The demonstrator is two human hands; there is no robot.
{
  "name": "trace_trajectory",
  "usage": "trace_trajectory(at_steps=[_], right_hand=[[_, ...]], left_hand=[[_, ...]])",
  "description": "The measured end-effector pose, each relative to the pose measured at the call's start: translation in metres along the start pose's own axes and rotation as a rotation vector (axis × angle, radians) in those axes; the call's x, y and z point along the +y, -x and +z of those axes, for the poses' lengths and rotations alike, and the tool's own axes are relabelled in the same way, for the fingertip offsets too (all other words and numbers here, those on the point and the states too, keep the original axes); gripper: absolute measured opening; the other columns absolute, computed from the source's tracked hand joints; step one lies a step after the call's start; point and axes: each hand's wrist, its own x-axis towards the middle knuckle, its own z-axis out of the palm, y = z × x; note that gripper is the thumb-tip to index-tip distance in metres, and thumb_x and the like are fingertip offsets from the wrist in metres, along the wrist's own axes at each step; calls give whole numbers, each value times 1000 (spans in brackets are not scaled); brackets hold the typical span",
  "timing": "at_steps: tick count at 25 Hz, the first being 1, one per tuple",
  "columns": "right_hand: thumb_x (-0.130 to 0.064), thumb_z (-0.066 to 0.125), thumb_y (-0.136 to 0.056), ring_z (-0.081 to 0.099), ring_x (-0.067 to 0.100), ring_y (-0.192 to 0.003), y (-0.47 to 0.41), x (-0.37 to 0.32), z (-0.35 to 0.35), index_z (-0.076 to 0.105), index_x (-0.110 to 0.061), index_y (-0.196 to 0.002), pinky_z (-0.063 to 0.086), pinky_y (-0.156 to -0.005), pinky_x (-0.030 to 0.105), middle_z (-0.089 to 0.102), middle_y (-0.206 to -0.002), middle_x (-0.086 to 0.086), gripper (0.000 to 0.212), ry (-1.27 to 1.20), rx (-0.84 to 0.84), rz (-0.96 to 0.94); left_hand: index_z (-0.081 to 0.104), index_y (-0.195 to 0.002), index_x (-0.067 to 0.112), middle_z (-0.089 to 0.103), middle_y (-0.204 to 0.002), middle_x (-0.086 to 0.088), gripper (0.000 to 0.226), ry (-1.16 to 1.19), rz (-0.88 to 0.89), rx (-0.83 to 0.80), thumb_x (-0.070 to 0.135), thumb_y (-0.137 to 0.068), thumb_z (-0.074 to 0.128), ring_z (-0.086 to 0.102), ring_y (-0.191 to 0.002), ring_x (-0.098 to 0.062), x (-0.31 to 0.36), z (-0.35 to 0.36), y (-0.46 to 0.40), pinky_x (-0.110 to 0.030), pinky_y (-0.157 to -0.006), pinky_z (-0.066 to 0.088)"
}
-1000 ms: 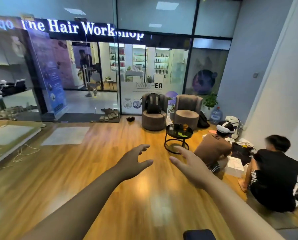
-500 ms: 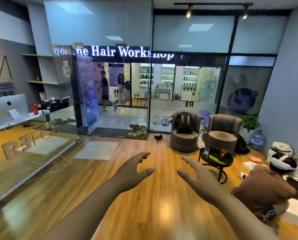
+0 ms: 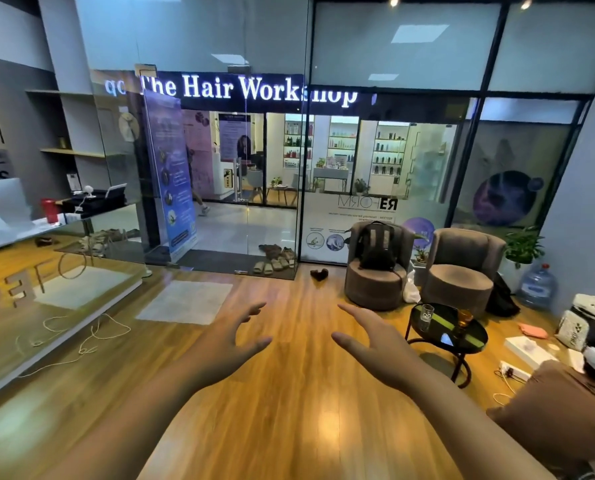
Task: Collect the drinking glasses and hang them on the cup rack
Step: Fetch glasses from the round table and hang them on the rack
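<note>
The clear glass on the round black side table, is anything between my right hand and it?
Nothing visible. The right hand is open and empty over bare wooden floor, and the clear glass stands on the round black side table to its right, near the table's left edge. The amber glass stands farther right, beyond it.

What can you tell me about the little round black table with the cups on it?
The round black table is small and low, with a shiny dark glass-like top that reflects green light. It stands upright on thin black metal legs joined by a ring near the wooden floor, in front of two brown armchairs. On top stand a clear glass on the left and an amber glass on the right. Neither hand touches it.
</note>
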Motion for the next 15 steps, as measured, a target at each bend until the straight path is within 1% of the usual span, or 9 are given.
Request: trace_trajectory(at_steps=[2, 6, 10, 13, 15], right_hand=[[-69, 55, -94, 40, 10, -147, -45, 17, -6, 34, -42, -158, 38, -111, 29, 43, -162, -10, 73, 19, 4, 10], [-66, 56, -95, 42, 11, -146, -118, 50, -6, 35, -36, -159, 40, -113, 33, 44, -161, -8, 73, 33, 1, 15], [-68, 53, -95, 39, 10, -147, -186, 84, 12, 35, -37, -160, 38, -114, 32, 42, -163, -9, 74, 37, 4, 65], [-66, 54, -96, 38, 11, -149, -242, 96, 30, 34, -36, -160, 36, -115, 32, 41, -163, -9, 73, 44, 11, 111], [-65, 55, -97, 38, 11, -148, -280, 100, 38, 34, -37, -160, 35, -113, 29, 41, -163, -10, 72, 47, 27, 158]], left_hand=[[40, -152, 42, 51, -149, 16, 70, 0, -5, 9, 54, -90, 70, 48, -135, -3, -8, 4, -43, -31, -109, 44], [39, -154, 37, 50, -149, 16, 72, 15, 9, 5, 50, -91, 70, 46, -138, -4, -29, 17, -120, -26, -108, 41], [38, -155, 39, 48, -152, 17, 73, 46, 36, -34, 53, -91, 70, 45, -137, -1, -64, 34, -200, -23, -105, 41], [38, -154, 41, 46, -153, 18, 72, 88, 76, -69, 55, -91, 68, 44, -137, 0, -96, 37, -272, -25, -107, 41], [38, -154, 42, 46, -153, 17, 71, 120, 92, -101, 55, -91, 69, 44, -138, -1, -115, 35, -319, -26, -108, 41]])
